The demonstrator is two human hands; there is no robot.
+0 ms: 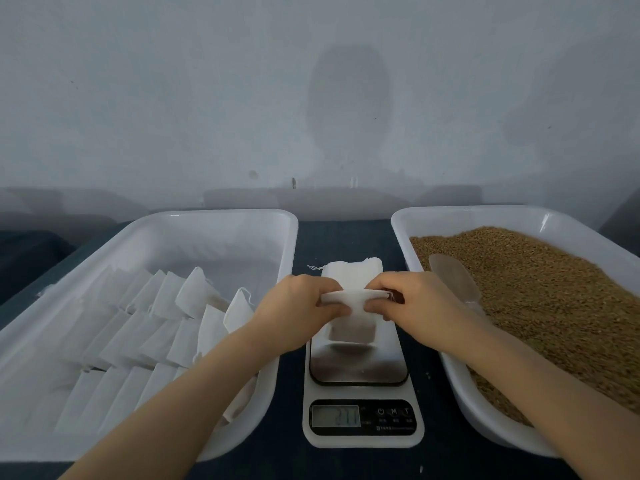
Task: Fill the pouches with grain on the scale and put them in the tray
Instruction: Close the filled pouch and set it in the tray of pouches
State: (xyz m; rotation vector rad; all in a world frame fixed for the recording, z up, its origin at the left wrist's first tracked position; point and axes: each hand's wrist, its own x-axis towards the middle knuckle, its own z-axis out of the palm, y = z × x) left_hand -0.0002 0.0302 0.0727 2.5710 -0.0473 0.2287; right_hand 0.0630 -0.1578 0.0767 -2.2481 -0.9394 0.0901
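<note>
Centre of frame, a white pouch (351, 320) hangs over the steel platform of the scale (360, 367). Its long axis runs up and down in the picture, mouth uppermost, closed bottom nearest the platform. Whether the bottom touches the steel cannot be told; a faint reflection shows just below it.

Left hand (298, 308) pinches the left end of the pouch mouth, thumb and fingers pressed together on the cloth. Right hand (415, 303) pinches the right end the same way. Between them the rim is drawn into a narrow slit, barely parted.

Behind the hands, toward the top of the frame, a small stack of empty pouches (353, 271) lies flat on the dark table (443, 455), a drawstring trailing at its left corner.

Left of frame: white tray (221, 216) holding rows of pouches (166, 327), leaning and overlapping. Right of frame: a second white tray (485, 211) heaped with brown grain (540, 296); a pale scoop (453, 277) lies on the grain, its handle hidden behind the right hand.

The scale's display (335, 416) is lit but the digits are blurred. Fingertips on the far side of the pouch are hidden. Both trays are cut by the frame edges.
</note>
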